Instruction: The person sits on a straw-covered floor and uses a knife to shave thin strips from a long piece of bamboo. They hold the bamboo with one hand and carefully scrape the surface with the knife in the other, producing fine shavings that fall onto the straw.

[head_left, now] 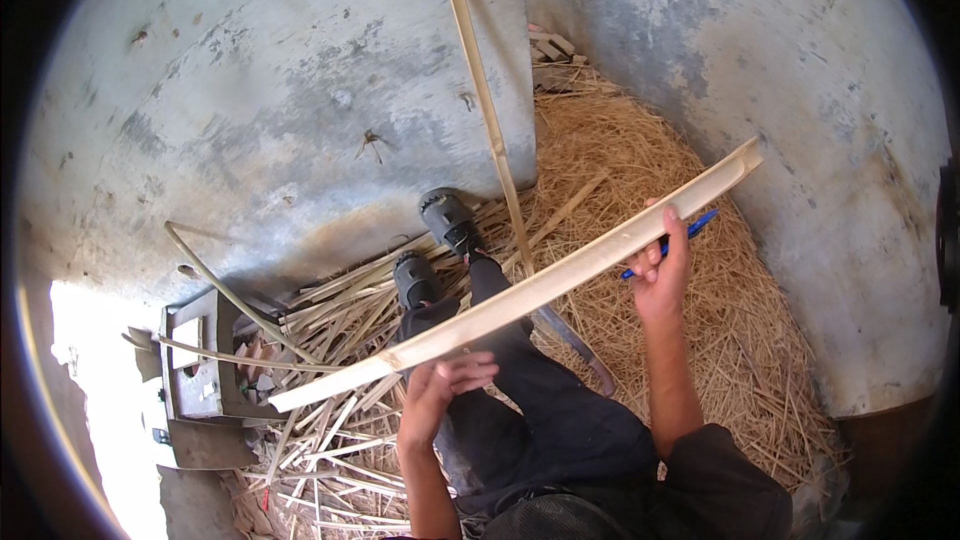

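A long split bamboo strip [540, 290], pale and hollowed along its inner side, slants across in front of me, its right end higher. My right hand [662, 275] grips it toward that end, thumb over the edge. A blue pen [697, 225] is also held in this hand, sticking out on both sides of the fingers. Just beneath the strip's left half is my left hand [445, 392], fingers stretched out and apart. Whether its fingertips touch the strip I cannot tell. By my right leg lies a narrow grey tool with a brown end [578, 340], partly hidden.
Another bamboo strip [480, 90] leans against the grey wall [270, 80]. Split strips [330, 460] litter the floor at left, beside a box-like wooden frame [195, 375]. Thin shavings [720, 370] pile up at right. My black shoes [445, 215] point toward the wall.
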